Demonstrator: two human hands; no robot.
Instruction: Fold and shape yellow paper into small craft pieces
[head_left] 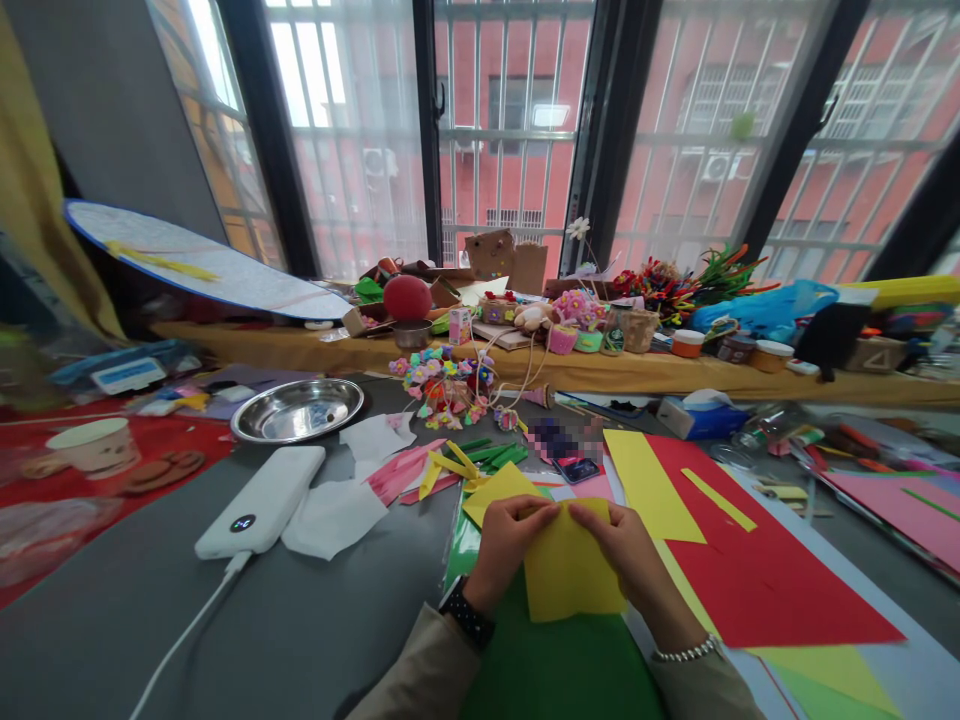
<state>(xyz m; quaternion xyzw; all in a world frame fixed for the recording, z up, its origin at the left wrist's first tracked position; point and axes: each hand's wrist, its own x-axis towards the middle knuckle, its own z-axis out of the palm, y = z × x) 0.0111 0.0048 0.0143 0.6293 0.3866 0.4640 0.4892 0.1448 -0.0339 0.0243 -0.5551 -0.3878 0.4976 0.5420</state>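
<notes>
A yellow sheet of paper is held up in front of me by its top edge, with a crease showing across it. My left hand pinches that edge on the left, a dark watch on the wrist. On the right, my right hand grips the same edge between thumb and fingers, near a beaded bracelet. Green paper lies beneath. Just behind my left hand are another yellow paper piece and several folded yellow strips beside green strips.
Red paper with yellow sheets lies to the right. At left are a white power bank with a cable, a metal plate and a paper cup. Colourful flower crafts and a phone sit farther back, below the crowded windowsill.
</notes>
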